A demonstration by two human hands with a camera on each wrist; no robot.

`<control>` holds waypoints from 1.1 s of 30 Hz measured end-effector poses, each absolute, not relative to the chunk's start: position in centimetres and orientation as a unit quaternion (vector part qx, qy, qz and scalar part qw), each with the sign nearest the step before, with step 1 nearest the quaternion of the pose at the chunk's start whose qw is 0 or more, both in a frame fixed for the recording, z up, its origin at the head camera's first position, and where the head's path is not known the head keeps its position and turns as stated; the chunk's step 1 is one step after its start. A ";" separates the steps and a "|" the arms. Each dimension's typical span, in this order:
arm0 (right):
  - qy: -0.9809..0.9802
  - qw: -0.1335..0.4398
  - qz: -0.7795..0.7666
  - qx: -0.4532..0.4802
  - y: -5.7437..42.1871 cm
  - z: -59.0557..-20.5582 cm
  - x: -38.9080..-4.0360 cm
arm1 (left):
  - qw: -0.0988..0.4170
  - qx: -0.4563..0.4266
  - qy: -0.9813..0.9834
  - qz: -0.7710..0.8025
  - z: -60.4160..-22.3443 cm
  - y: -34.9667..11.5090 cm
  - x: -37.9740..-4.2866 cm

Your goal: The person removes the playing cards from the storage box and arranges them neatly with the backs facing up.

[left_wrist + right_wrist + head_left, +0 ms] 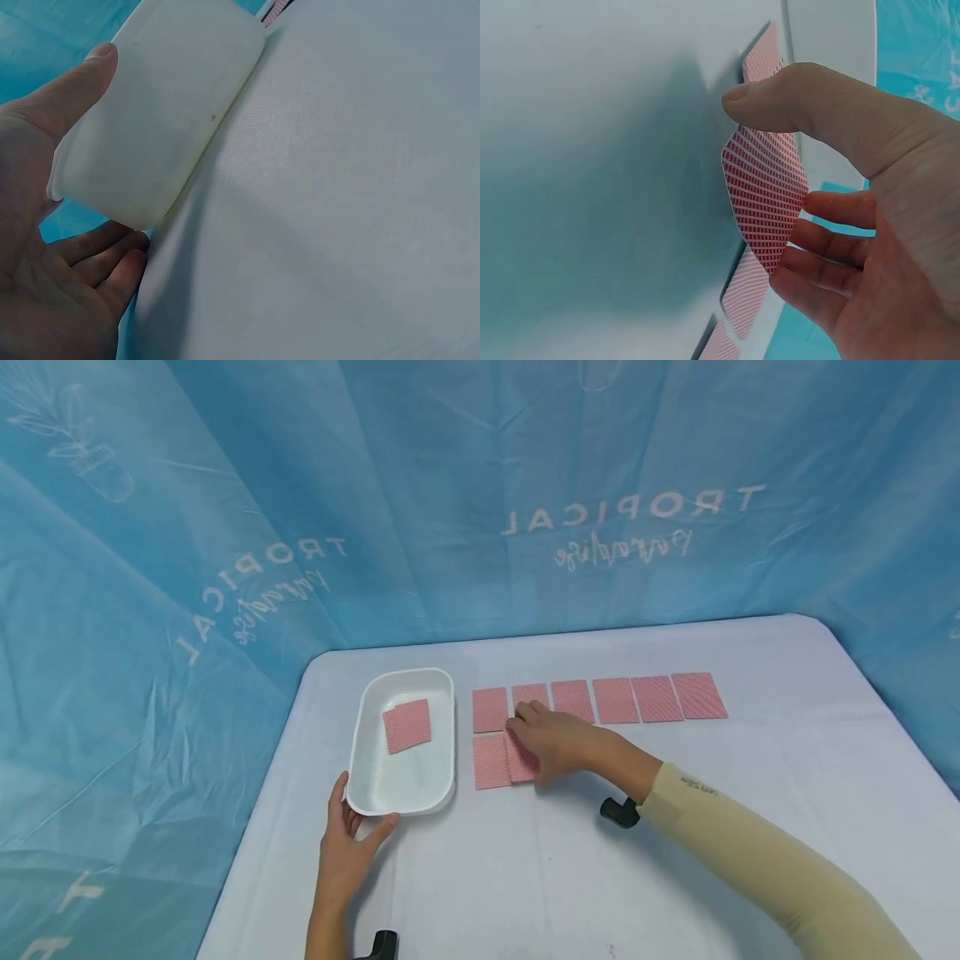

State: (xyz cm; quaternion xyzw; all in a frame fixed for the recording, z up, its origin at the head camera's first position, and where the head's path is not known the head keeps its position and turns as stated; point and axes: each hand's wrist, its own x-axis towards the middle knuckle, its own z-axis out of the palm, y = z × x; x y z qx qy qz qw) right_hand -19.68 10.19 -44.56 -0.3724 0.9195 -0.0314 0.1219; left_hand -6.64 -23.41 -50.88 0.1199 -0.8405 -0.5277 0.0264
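My left hand (347, 852) holds the near left corner of a white plastic tray (405, 783), thumb on its near side and fingers round the left. Two red-patterned playing cards (412, 723) lie overlapping inside it. To the right, my right hand (561, 745) grips a playing card (765, 199) at its edges between thumb and fingers; the card looks bowed in the right wrist view. It sits beside another face-down card (491, 763) in the nearer row and slightly overlaps it. My hand partly hides it.
Beyond the right hand, several face-down cards (617, 700) form a farther row on the white table (480, 877). A blue curtain (450, 527) hangs behind the table and along its left. Black wrist mounts (619, 812) stick out near both wrists.
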 end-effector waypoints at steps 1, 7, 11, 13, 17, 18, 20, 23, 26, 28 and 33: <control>0.919 0.124 -0.029 -0.373 10.3 -44.6 -19.6 | 0.024 0.120 -0.841 -0.528 -50.7 -23.3 -6.6; 0.919 0.116 -0.016 -0.377 10.9 -45.2 -19.4 | 0.013 0.118 -0.833 -0.541 -48.7 -22.7 -6.2; 0.919 0.104 -0.012 -0.381 11.1 -45.6 -19.4 | 0.011 0.118 -0.829 -0.546 -48.0 -22.4 -6.2; 0.919 0.106 -0.013 -0.379 11.2 -45.8 -19.3 | 0.011 0.120 -0.832 -0.541 -48.5 -22.5 -6.2; 0.921 0.115 -0.012 -0.373 11.3 -45.8 -19.2 | 0.019 0.121 -0.839 -0.530 -50.1 -23.0 -6.3; 0.921 0.117 -0.012 -0.371 11.3 -45.8 -19.2 | 0.023 0.121 -0.842 -0.525 -50.4 -23.1 -6.4; 0.922 0.120 -0.015 -0.369 11.4 -45.8 -19.3 | 0.029 0.119 -0.844 -0.523 -50.8 -23.3 -6.5; 0.923 0.124 -0.016 -0.364 11.4 -45.8 -19.4 | 0.034 0.117 -0.845 -0.521 -50.9 -23.4 -6.6; 0.924 0.128 -0.022 -0.360 11.5 -45.9 -19.4 | 0.032 0.120 -0.845 -0.520 -50.9 -23.4 -6.7; 0.924 0.130 -0.025 -0.359 11.5 -46.0 -19.5 | 0.031 0.118 -0.846 -0.520 -50.8 -23.3 -6.6; 0.924 0.133 -0.033 -0.358 11.6 -46.0 -19.5 | 0.022 0.114 -0.838 -0.534 -49.7 -22.9 -6.5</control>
